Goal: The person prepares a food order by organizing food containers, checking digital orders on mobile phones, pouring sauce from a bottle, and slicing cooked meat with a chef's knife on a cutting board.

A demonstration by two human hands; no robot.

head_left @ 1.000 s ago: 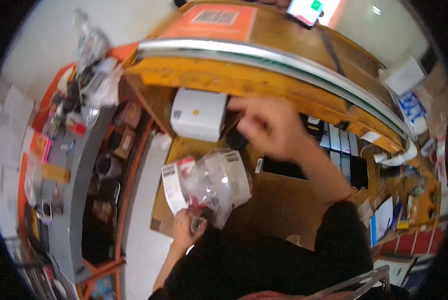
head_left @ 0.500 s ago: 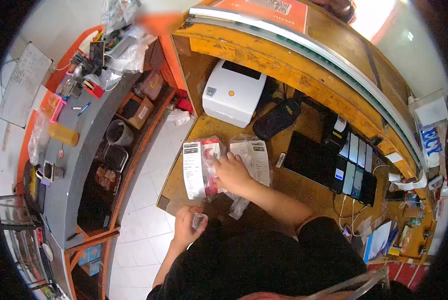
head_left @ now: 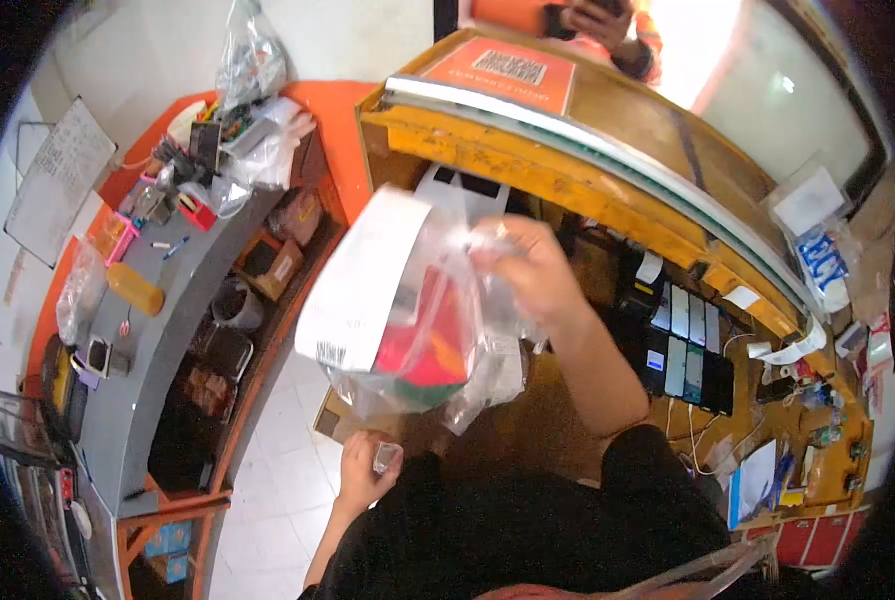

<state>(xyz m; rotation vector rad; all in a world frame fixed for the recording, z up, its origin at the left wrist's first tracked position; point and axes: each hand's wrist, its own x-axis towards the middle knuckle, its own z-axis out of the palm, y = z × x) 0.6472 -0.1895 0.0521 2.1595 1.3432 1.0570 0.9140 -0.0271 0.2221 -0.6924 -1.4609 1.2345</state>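
A clear plastic bag with red and green contents hangs from my right hand, whose fingers are closed on its gathered top. On the bag's left side is a white paper receipt with a barcode at its lower edge. Another clear bag with a paper lies on the wooden desk behind it. Lower down, near the desk's front corner, my left hand holds a small clear plastic object.
A white printer stands under the yellow wooden shelf, partly hidden. Several phones lie on the desk at right, with cables. A grey counter curves along the left. Beyond the upper counter, a person's hands hold a dark object.
My right hand has lifted a plastic bag with its receipt off the desk, up towards the camera. The view has shifted slightly. My left hand still holds the small clear object.
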